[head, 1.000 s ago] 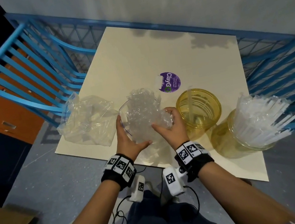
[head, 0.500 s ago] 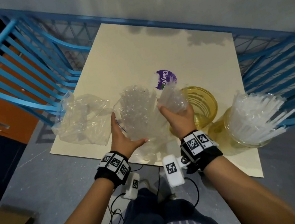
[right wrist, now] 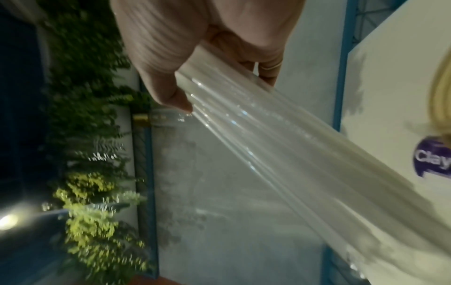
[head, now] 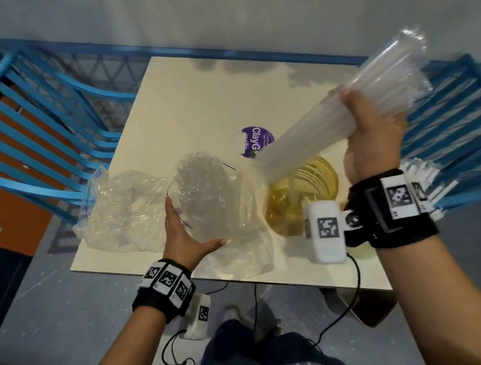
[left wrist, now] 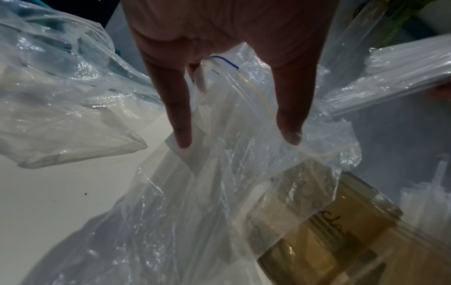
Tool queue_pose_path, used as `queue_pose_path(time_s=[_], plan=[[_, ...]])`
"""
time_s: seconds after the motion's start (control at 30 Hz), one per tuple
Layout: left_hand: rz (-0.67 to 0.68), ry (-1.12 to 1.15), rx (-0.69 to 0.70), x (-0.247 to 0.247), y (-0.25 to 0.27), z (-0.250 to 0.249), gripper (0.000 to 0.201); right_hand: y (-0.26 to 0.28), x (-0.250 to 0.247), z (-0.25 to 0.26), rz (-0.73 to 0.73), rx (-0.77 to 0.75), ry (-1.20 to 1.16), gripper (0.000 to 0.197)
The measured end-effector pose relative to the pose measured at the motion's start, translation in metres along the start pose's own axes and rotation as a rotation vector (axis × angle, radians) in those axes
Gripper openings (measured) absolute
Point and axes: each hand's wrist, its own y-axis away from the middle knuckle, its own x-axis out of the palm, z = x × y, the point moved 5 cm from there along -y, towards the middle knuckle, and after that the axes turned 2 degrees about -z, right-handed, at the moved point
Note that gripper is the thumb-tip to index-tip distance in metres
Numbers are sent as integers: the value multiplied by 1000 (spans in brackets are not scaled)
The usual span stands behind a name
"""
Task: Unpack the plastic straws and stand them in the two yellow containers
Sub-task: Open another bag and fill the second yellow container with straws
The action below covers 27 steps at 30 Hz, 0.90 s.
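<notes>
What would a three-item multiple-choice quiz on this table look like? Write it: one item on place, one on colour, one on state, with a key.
1. Where does the lower end of the bundle of straws point?
A. at the open yellow jar
B. at the cardboard box
C. at the blue chair

2. What colour is the round sticker on the table?
A. red
B. purple
C. green

3. What is the left hand doing?
A. gripping the straws
B. making a fist in the air
C. resting with straight fingers on the empty plastic bag

Key: 1 A, the bundle in the right hand slants down to the jar's mouth. 2 B, it is purple with white lettering. 3 C, the left wrist view shows straight fingers on crumpled clear plastic.
</notes>
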Motion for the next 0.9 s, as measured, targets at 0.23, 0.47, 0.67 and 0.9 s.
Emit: queue_pose_path(time_s=[0.23, 0.47, 0.67, 0.9], plan=[[13, -35, -3, 1, 1, -3, 149, -21, -33, -32, -61, -53, 188, 44], [51, -38, -19, -1, 5, -2, 150, -24, -43, -105, 143, -19, 764, 88], [67, -7, -29, 0, 10, 0, 149, 15, -11, -85, 351, -331, 642, 68], [92, 86, -50, 7, 14, 0, 144, 74, 8, -162, 684, -54, 645, 95]])
